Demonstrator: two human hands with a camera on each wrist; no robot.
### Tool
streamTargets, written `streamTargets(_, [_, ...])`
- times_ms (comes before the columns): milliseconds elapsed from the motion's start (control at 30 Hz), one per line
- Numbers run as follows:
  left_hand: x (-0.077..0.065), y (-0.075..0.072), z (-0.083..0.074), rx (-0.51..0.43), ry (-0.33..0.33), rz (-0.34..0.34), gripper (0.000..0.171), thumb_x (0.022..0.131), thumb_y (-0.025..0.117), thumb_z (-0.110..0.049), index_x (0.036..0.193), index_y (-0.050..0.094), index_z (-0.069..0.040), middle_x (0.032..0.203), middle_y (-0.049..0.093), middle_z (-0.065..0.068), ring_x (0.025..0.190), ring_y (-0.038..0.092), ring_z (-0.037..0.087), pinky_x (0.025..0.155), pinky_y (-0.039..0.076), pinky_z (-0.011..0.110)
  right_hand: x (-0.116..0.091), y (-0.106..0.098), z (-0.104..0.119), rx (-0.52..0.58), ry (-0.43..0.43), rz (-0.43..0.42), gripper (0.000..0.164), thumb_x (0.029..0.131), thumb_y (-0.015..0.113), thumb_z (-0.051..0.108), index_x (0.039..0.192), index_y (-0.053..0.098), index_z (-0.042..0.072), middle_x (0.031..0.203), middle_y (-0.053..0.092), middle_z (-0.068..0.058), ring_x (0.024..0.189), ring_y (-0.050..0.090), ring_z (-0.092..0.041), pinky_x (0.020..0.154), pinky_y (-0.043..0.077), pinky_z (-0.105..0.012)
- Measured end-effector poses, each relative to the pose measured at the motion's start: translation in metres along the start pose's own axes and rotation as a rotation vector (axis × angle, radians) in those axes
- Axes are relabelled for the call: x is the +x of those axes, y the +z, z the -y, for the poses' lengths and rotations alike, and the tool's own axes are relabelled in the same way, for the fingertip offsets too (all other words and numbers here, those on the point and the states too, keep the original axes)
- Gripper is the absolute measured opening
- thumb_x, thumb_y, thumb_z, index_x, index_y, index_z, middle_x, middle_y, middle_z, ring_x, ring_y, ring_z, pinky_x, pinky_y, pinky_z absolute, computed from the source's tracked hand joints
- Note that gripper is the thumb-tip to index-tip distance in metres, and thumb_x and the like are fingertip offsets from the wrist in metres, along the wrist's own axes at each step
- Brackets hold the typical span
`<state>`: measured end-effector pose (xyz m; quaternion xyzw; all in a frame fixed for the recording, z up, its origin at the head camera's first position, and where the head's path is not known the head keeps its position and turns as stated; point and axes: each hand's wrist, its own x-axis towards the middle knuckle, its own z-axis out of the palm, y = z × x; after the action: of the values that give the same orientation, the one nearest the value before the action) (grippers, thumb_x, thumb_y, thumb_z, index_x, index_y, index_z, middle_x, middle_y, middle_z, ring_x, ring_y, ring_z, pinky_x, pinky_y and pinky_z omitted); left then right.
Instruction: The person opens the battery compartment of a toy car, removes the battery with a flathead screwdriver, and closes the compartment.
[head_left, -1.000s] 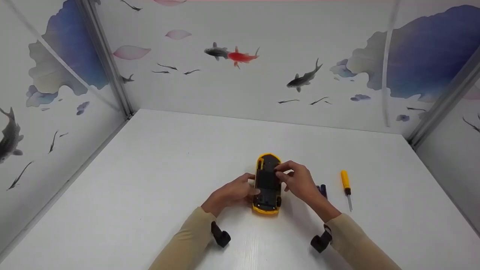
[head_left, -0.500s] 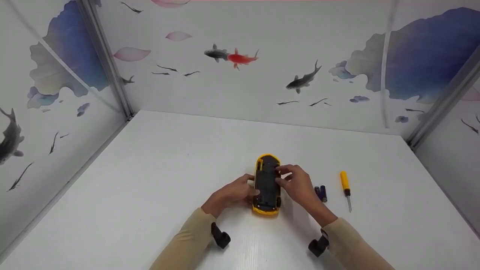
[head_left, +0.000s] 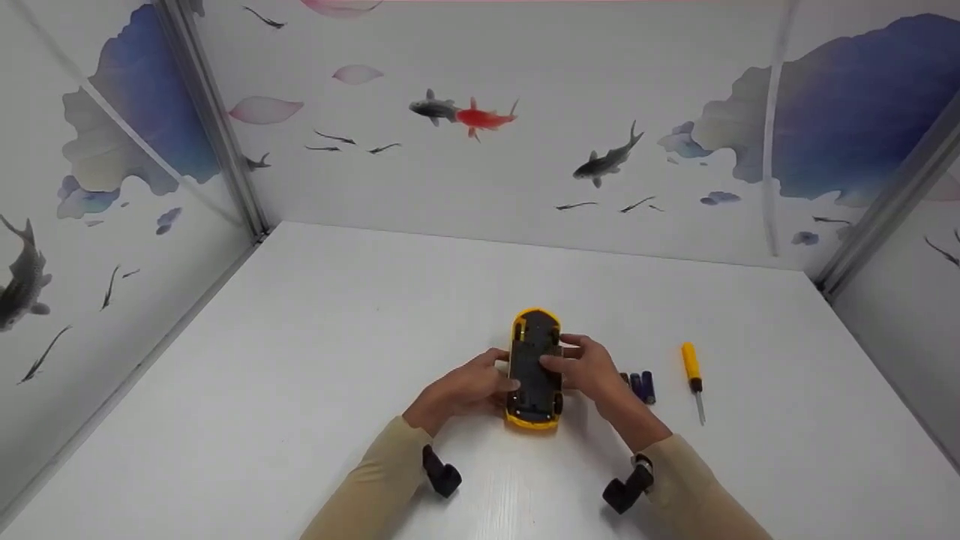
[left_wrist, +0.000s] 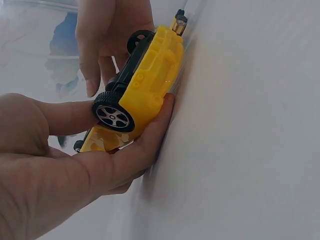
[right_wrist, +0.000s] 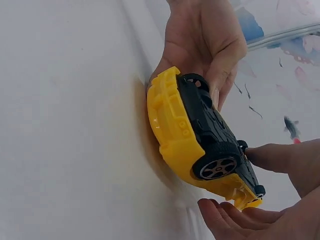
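Note:
A yellow toy car (head_left: 535,394) is held upside down, its black underside facing up. My left hand (head_left: 465,382) grips its left side, thumb on the underside. In the left wrist view, my left fingers pass beneath the yellow body (left_wrist: 155,75), next to a black wheel (left_wrist: 113,117). My right hand (head_left: 596,375) holds the opposite side, with the thumb laid on the underside and the other fingers at the edge. The right wrist view shows that thumb (right_wrist: 270,157) against the underside and the fingertips below the car body (right_wrist: 170,115). The car's upper side is hidden.
Dark blue batteries (head_left: 648,387) lie just right of my right hand, one partly hidden by it. Further right is a screwdriver (head_left: 691,367) with a yellow handle. The white table (head_left: 337,322) meets fish-patterned walls (head_left: 510,195) at the back and sides.
My right hand has shifted slightly down, its thumb moving from the car's edge onto the underside. More of the batteries shows beside it. The left hand keeps its hold.

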<state>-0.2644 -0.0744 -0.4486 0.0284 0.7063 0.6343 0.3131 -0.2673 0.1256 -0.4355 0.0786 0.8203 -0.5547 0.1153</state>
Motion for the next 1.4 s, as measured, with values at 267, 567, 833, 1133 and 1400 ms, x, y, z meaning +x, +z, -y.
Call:
streamTargets(267, [-0.0003,0.0035,-0.0008,-0.061,0.000,0.011,0.061,0.095,0.054,-0.002,0.150,0.030,-0.013,0.133,0.058,0.025,0.121,0.063,0.035,0.105,0.050,0.053,-0.0006,0.0018,-0.0052,0.073,-0.026,-0.032,0.068,0.092,0.071,0.014,0.151,0.039,0.008,0.146,0.050,-0.028,0.119,0.064,-0.037,0.098,0.056,-0.045])
streamTargets(567, [0.0039,0.0013,-0.0001,-0.059,0.017,-0.022,0.051,0.102,0.056,-0.025,0.146,0.032,-0.015,0.135,0.056,0.021,0.110,0.065,0.028,0.093,0.057,0.046,-0.0023,0.0035,-0.0055,0.073,-0.057,-0.045,0.064,0.095,0.068,0.014,0.152,0.041,0.011,0.148,0.048,-0.025,0.122,0.063,-0.037,0.098,0.056,-0.043])
streamTargets(833, [0.0036,0.0025,0.0016,-0.040,0.046,-0.040,0.030,0.103,0.052,-0.020,0.128,0.037,-0.013,0.126,0.061,0.024,0.099,0.069,0.029,0.082,0.059,0.040,-0.0028,0.0019,-0.0066,0.088,-0.080,-0.050,0.062,0.095,0.066,0.013,0.152,0.041,0.010,0.141,0.054,-0.027,0.116,0.066,-0.036,0.090,0.060,-0.040])
streamTargets(1133, [0.0038,-0.0001,0.0000,-0.145,0.015,-0.009,0.034,0.103,0.052,-0.018,0.133,0.038,-0.012,0.133,0.056,0.025,0.115,0.065,0.034,0.098,0.055,0.052,-0.0034,-0.0024,-0.0042,0.071,-0.075,-0.022,0.066,0.093,0.070,0.013,0.152,0.040,0.011,0.146,0.050,-0.026,0.117,0.066,-0.036,0.091,0.060,-0.040])
streamTargets(1400, [0.0031,-0.0028,0.0015,-0.206,-0.007,-0.022,0.043,0.103,0.054,-0.018,0.143,0.040,-0.013,0.139,0.053,0.025,0.123,0.060,0.035,0.102,0.051,0.056,-0.0061,-0.0036,-0.0012,0.101,-0.070,0.011,0.068,0.091,0.071,0.009,0.152,0.040,0.011,0.150,0.047,-0.024,0.121,0.064,-0.037,0.091,0.060,-0.040])
